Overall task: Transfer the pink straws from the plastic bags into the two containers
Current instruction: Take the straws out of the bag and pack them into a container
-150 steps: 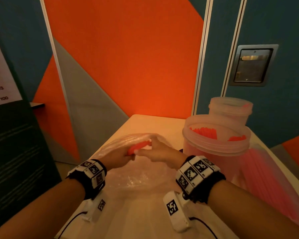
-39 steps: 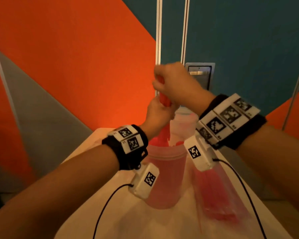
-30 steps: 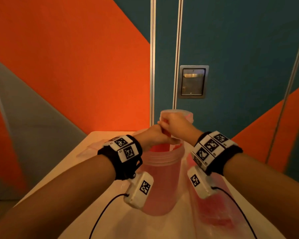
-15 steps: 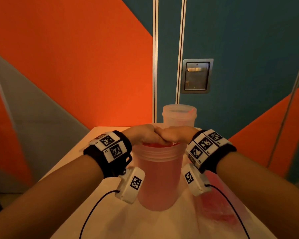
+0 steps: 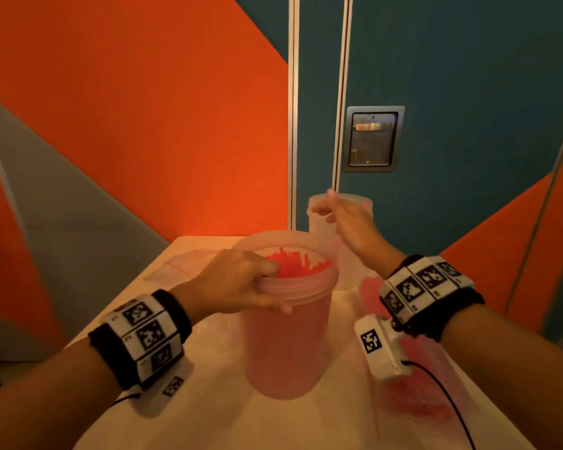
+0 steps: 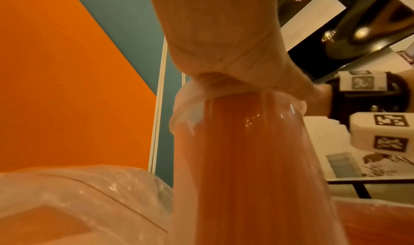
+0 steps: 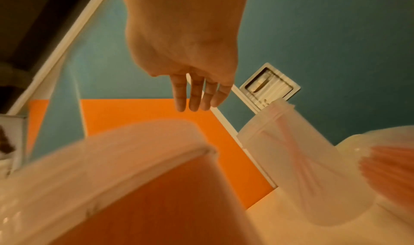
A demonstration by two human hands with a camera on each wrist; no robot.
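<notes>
The near translucent container (image 5: pixel 286 336) stands mid-table, packed with upright pink straws (image 5: pixel 294 264). My left hand (image 5: pixel 238 284) grips its left rim, fingers over the edge and thumb outside; in the left wrist view the container (image 6: pixel 246 160) fills the frame under that hand (image 6: pixel 224 54). My right hand (image 5: pixel 342 219) hovers open and holds nothing, in front of the far container (image 5: pixel 355 271). The right wrist view shows its straight fingers (image 7: pixel 199 96) and the far container (image 7: pixel 302 160) with a few straws. A plastic bag of pink straws (image 5: pixel 413 384) lies at the right.
A flattened clear bag (image 5: pixel 182 264) lies at the table's back left, also seen as the crinkled bag (image 6: pixel 78 204). The narrow table (image 5: pixel 208 417) drops off at both sides. An orange and teal wall with a metal recessed handle (image 5: pixel 372 139) stands just behind.
Half a second ago both hands pressed together on top of the near container's straws. Now the right hand has lifted away, open, toward the far container, and the left hand holds the rim.
</notes>
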